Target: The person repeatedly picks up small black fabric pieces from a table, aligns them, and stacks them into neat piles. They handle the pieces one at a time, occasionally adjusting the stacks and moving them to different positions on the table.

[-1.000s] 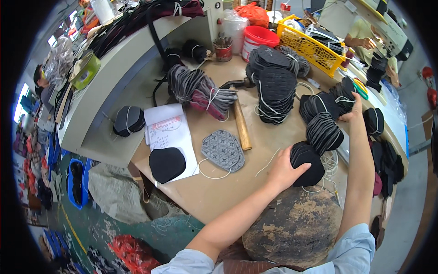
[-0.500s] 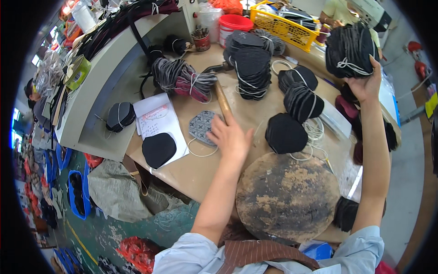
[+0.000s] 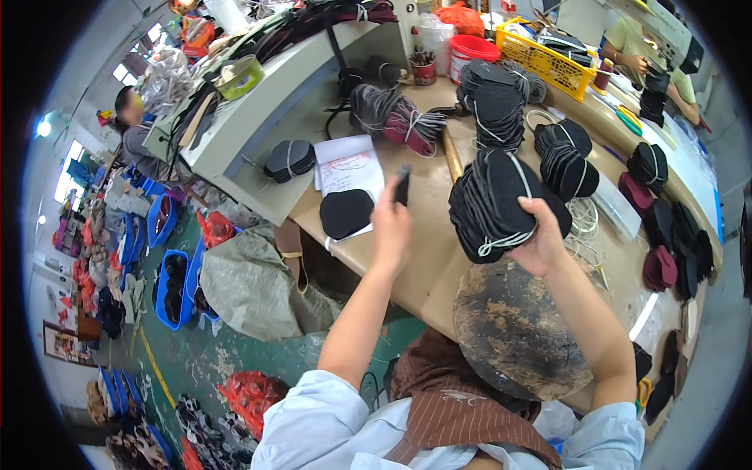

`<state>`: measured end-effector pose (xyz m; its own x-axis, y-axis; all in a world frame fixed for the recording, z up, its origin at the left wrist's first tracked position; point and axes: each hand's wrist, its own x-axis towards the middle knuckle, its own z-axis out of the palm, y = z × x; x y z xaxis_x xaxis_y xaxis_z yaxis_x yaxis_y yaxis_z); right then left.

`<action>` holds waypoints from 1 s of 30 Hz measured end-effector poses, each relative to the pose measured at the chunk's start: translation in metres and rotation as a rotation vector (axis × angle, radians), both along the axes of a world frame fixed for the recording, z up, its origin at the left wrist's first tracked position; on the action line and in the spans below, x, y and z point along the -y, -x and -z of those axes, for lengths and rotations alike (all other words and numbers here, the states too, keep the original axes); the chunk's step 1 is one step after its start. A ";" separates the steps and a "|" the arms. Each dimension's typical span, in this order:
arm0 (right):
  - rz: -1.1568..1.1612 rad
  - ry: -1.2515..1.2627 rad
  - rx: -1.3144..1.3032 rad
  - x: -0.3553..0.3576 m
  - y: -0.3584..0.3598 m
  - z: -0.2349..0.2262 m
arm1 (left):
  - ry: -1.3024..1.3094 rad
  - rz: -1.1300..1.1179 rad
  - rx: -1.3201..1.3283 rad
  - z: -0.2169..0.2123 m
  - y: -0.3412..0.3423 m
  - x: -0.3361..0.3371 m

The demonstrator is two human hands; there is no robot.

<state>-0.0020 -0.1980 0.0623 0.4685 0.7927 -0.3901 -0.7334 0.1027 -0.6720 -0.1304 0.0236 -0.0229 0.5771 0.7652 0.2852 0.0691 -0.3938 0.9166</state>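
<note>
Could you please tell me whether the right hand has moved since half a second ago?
Yes: the right hand, holding a black bundle, has moved left, nearer the round block.

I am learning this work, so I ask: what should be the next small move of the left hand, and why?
Probably the left hand should bring its thin dark piece nearer to the black bundle: the right hand holds that bundle, tied with white cord, and a gap separates the two.
</note>
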 end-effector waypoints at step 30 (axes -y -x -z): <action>0.105 -0.110 0.196 0.010 0.113 -0.015 | 1.144 0.668 0.535 -0.079 0.077 0.091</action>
